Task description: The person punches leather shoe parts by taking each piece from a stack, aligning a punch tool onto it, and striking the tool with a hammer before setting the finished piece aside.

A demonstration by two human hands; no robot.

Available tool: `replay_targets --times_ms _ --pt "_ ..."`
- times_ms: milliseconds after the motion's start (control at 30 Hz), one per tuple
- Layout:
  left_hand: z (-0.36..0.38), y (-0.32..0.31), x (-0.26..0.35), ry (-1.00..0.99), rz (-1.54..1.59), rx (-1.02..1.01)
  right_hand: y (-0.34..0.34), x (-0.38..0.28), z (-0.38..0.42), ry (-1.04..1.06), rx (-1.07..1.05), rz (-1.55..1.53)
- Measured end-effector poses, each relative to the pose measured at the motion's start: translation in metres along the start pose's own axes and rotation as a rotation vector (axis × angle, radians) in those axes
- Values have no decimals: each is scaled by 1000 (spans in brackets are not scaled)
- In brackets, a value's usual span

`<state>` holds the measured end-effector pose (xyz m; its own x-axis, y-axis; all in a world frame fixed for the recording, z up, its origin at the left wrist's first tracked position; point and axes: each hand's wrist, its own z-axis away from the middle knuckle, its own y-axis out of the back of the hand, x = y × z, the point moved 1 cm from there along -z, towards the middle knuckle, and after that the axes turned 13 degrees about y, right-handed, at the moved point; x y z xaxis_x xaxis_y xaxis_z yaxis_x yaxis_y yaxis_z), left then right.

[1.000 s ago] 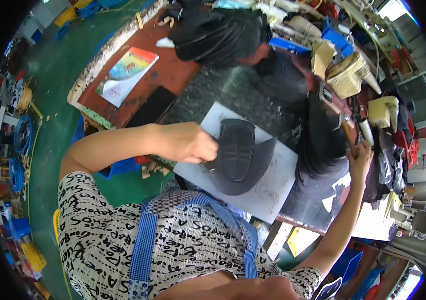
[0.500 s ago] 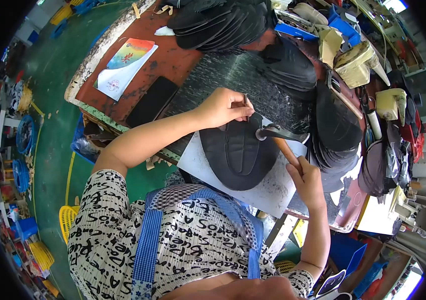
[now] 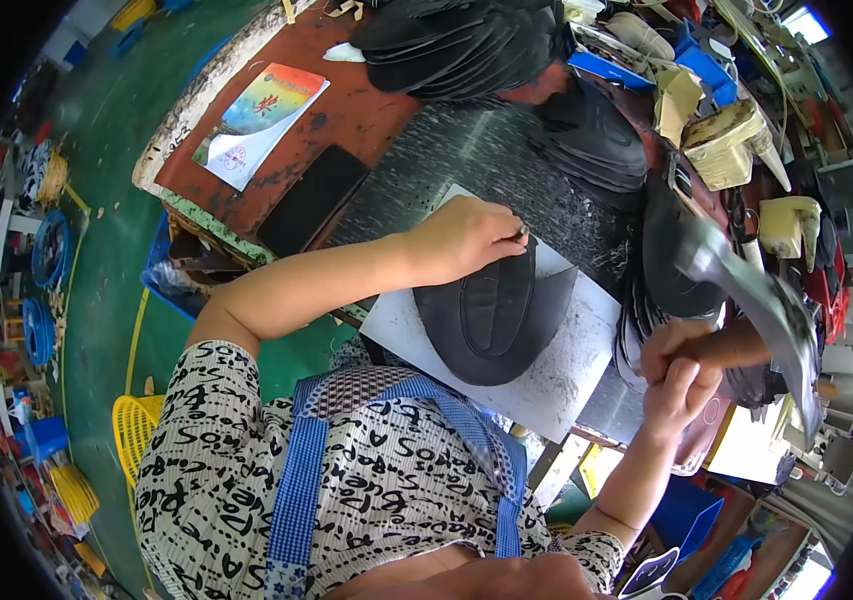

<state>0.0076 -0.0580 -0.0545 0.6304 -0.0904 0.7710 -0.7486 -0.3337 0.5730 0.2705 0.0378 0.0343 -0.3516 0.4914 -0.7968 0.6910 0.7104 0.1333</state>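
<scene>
A black shoe-upper piece [image 3: 492,325] with a stitched centre panel lies on a white board [image 3: 577,345]. My left hand [image 3: 475,238] is closed over the top part of the piece, its fingers pinching a small metal tool [image 3: 523,232] of which only the end shows. Away to the right, my right hand [image 3: 682,375] grips the wooden handle [image 3: 732,345] of a hammer, raised beside the board. The hammer's curved metal head [image 3: 762,300] looks large and slightly blurred, near the camera.
Stacks of black pieces stand at the back [image 3: 457,45], at the upper right [image 3: 592,140] and right of the board. A colourful booklet [image 3: 267,115] and a black flat object [image 3: 315,200] lie at the left. Yellowish shoe lasts [image 3: 727,145] fill the right side.
My right hand has lifted the hammer up and to the right, away from the black piece. My left hand has turned and shifted slightly, still pinching the small tool.
</scene>
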Motion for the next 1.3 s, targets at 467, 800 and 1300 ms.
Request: replay_targets --times_ms 467,800,1300 --pt "-2 12 -20 477 481 -278 -6 27 15 -404 -196 520" --pt "10 5 -6 1 -47 -27 -14 0 -4 147 -72 113" --pt "-114 28 -45 87 -52 133 -31 63 -10 140 -566 671"
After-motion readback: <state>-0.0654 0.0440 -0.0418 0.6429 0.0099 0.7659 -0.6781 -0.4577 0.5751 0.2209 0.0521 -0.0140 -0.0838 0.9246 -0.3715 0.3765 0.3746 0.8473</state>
